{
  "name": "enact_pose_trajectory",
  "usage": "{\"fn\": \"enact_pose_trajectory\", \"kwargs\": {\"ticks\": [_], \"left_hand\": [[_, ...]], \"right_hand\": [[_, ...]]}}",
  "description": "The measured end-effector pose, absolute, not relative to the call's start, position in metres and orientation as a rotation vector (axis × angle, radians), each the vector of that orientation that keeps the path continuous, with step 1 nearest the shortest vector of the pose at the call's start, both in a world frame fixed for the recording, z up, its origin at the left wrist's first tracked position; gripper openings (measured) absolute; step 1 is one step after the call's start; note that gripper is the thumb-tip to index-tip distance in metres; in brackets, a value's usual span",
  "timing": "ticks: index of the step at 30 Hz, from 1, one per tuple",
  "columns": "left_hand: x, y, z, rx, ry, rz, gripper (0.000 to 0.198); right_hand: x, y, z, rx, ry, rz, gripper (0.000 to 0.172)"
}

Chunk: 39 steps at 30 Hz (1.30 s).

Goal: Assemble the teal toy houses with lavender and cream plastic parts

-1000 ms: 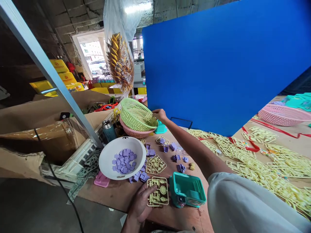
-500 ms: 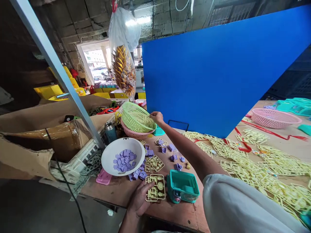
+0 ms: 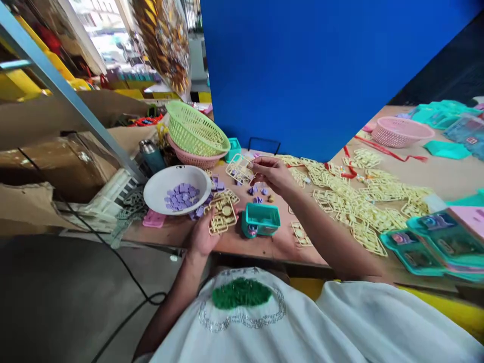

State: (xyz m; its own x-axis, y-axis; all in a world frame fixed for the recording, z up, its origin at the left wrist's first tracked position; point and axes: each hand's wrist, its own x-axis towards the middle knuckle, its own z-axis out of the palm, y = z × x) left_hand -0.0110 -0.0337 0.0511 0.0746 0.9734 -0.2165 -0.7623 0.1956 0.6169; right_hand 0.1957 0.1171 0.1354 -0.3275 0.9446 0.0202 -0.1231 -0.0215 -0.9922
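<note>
The print on the teal toy boxes (image 3: 427, 247) at the right edge is too blurred to read. The left hand (image 3: 201, 234) lies at the near edge of the brown wooden table (image 3: 264, 245), its grip closed on a cream-yellow plastic sprue frame with round parts (image 3: 224, 214). This frame lies flat on the table, just beside a small teal plastic box (image 3: 261, 220). The right hand (image 3: 273, 174) holds a pale thin lattice sprue frame (image 3: 239, 169) raised over the table, grip pinched on its right edge. To the left, a smooth white round bowl (image 3: 161, 181) holds lilac plastic pieces (image 3: 180, 195). Behind it a green mesh plastic basket (image 3: 194, 128) sits tilted in a pink mesh basket (image 3: 191, 160). A heap of cream sprue frames (image 3: 359, 201) covers the table on the right. A matte blue board (image 3: 302, 65) stands behind, and cardboard boxes (image 3: 56, 161) flank the left
</note>
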Motion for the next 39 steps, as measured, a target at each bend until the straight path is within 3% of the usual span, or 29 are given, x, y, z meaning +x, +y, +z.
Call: {"fn": "enact_pose_trajectory", "kwargs": {"ticks": [10,18,26,32,37,39], "left_hand": [[0.044,-0.025,0.087,0.274,0.729,1.493,0.052],[0.046,-0.028,0.097,0.294,0.786,1.563,0.047],[0.044,-0.031,0.109,0.150,0.699,1.419,0.054],[0.048,-0.025,0.101,0.106,0.818,1.456,0.049],[0.059,-0.026,0.100,0.223,0.752,1.528,0.049],[0.062,-0.027,0.102,0.262,0.727,1.562,0.051]], "right_hand": [[0.198,0.021,0.101,-0.852,-1.152,1.610,0.060],[0.200,0.019,0.096,-0.848,-1.037,1.575,0.055],[0.224,0.019,0.099,-0.861,-0.799,1.540,0.051],[0.215,-0.006,0.094,-0.952,-1.085,1.519,0.053],[0.205,-0.012,0.089,-1.108,-1.458,1.133,0.051],[0.202,-0.010,0.087,-1.087,-1.524,1.129,0.052]]}}
